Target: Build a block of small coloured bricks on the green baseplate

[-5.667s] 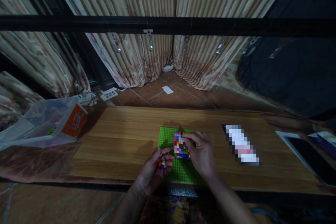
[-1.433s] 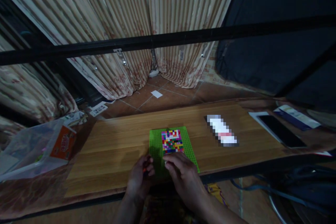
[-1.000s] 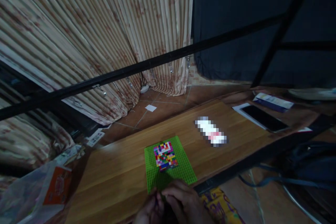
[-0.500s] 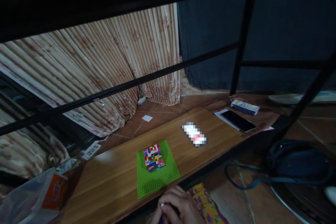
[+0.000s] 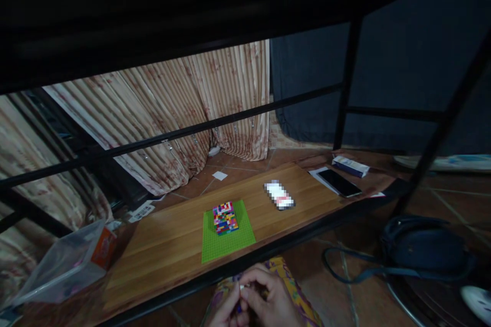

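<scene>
At the lower middle, my left hand [image 5: 227,310] and my right hand [image 5: 270,292] meet above my lap, fingertips pinched together. Between them shows a small white piece [image 5: 241,288], with a bit of blue beneath; it looks like small toy bricks, mostly hidden by my fingers. In front of the hands, a green baseplate [image 5: 230,249] lies on the wooden board [image 5: 164,250]. A block built of many-coloured toy bricks [image 5: 225,218] stands on it, apart from both hands.
A phone with a blurred screen [image 5: 279,195] lies right of the baseplate; a dark phone [image 5: 339,182] and a small box [image 5: 350,166] are farther right. At left sits a clear plastic bin [image 5: 65,271]. A black metal bar [image 5: 230,120] crosses behind the board. A blue bag [image 5: 425,248] rests at right.
The camera view has tilted up and shifted, showing more of the bin and my lap. My hands stay together around the small pieces; the brick block has not moved on its baseplate.
</scene>
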`<action>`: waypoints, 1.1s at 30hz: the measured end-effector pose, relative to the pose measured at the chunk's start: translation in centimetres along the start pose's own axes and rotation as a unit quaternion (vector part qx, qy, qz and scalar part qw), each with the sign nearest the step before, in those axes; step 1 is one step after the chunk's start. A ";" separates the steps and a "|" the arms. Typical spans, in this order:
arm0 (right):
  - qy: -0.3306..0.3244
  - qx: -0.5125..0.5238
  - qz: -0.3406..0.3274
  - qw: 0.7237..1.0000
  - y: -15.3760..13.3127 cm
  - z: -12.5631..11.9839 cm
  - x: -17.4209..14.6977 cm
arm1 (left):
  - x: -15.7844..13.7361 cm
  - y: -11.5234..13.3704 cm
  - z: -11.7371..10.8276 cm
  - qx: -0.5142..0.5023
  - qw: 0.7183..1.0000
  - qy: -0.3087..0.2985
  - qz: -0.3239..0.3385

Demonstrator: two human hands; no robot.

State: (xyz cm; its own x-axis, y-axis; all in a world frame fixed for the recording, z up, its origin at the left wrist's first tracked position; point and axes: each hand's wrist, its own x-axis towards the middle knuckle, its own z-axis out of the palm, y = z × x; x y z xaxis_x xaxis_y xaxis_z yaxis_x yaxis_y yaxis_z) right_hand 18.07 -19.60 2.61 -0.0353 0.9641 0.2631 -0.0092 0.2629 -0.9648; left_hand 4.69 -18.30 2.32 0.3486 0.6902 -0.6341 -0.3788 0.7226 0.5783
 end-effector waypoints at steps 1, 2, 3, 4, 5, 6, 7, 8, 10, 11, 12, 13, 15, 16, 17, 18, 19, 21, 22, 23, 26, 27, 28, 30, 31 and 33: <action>0.006 0.014 0.011 1.000 -0.1 0.0 -0.2 | -0.2 -0.2 0.2 -0.005 1.000 0.000 0.000; 0.014 0.021 0.019 0.999 -0.3 0.0 -0.3 | -0.4 -0.3 0.5 -0.008 1.000 0.005 0.005; 0.023 0.023 0.025 0.999 -0.4 0.0 -0.5 | -0.6 -0.5 0.7 -0.012 1.000 0.012 0.015; 0.030 0.020 0.027 0.999 -0.5 0.0 -0.6 | -0.7 -0.6 1.1 -0.015 0.999 0.018 0.026; 0.034 0.011 0.025 0.999 -0.7 -0.1 -0.7 | -0.8 -0.6 1.4 -0.012 0.999 0.025 0.030; 0.033 -0.002 0.020 0.999 -0.7 -0.2 -0.7 | -0.9 -0.6 1.7 -0.006 0.999 0.027 0.035; 0.030 -0.017 0.013 0.999 -0.8 -0.4 -0.6 | -1.0 -0.5 2.0 0.003 0.999 0.025 0.039; 0.026 -0.032 0.006 0.999 -0.8 -0.6 -0.5 | -0.9 -0.3 2.3 0.012 0.999 0.021 0.044; 0.022 -0.057 -0.006 0.998 -0.6 -1.2 0.0 | -0.7 0.1 2.8 0.024 0.998 0.008 0.056; 0.029 -0.066 -0.009 0.997 -0.4 -1.6 0.3 | -0.5 0.4 2.9 0.027 0.998 0.004 0.061; 0.041 -0.072 -0.011 0.996 -0.1 -2.0 0.8 | -0.2 0.5 3.0 0.027 0.998 0.002 0.064; 0.057 -0.078 -0.010 0.995 0.3 -2.5 1.4 | 0.1 0.6 3.0 0.025 0.998 0.004 0.064; 0.092 -0.089 -0.005 0.992 1.2 -3.5 2.9 | 1.1 0.6 2.6 0.022 0.998 0.014 0.051; 0.108 -0.094 0.000 0.990 1.8 -3.9 3.8 | 1.6 0.4 2.3 0.022 0.999 0.021 0.040; 0.118 -0.101 0.005 0.988 2.4 -4.3 4.9 | 2.1 0.1 1.9 0.026 0.999 0.028 0.026; 0.123 -0.108 0.008 0.986 3.0 -4.5 6.2 | 2.6 -0.2 1.4 0.031 0.999 0.035 0.015; 0.129 -0.112 0.008 0.985 3.6 -4.5 7.6 | 3.1 -0.4 0.9 0.035 0.998 0.042 0.011; 0.136 -0.108 0.004 0.985 4.8 -4.1 10.6 | 3.7 -0.6 -0.2 0.043 0.998 0.044 0.020; 0.135 -0.101 0.001 0.986 5.4 -3.7 12.1 | 3.9 -0.3 -0.7 0.042 0.998 0.041 0.030; 0.136 -0.093 0.001 0.986 5.9 -3.1 13.7 | 4.0 0.2 -1.2 0.039 0.998 0.038 0.036; 0.124 -0.066 0.000 0.990 7.4 -1.2 17.6 | 4.1 3.4 -2.6 0.014 0.995 0.058 0.074; 0.114 -0.060 0.005 0.992 7.8 -0.7 18.5 | 4.2 4.9 -2.9 0.003 0.990 0.083 0.110; 0.105 -0.057 0.011 0.993 8.2 -0.3 19.4 | 4.4 6.4 -3.2 -0.004 0.985 0.102 0.138; 0.094 -0.056 0.030 0.993 9.0 0.3 20.5 | 5.1 9.3 -3.5 -0.008 0.974 0.134 0.182; 0.093 -0.059 0.039 0.993 9.3 0.4 20.8 | 5.8 10.6 -3.5 -0.002 0.969 0.145 0.202; 0.096 -0.065 0.056 0.992 9.9 0.4 21.2 | 7.4 12.7 -3.5 0.012 0.963 0.154 0.222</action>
State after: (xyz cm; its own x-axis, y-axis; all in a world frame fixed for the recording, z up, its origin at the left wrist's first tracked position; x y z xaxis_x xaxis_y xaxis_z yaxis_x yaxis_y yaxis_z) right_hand 16.80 3.46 -1.39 0.1617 0.9735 0.1616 0.1144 0.1442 -0.9829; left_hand -0.54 -4.14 3.15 -0.1143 0.8896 -0.4421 -0.4112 0.3627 0.8363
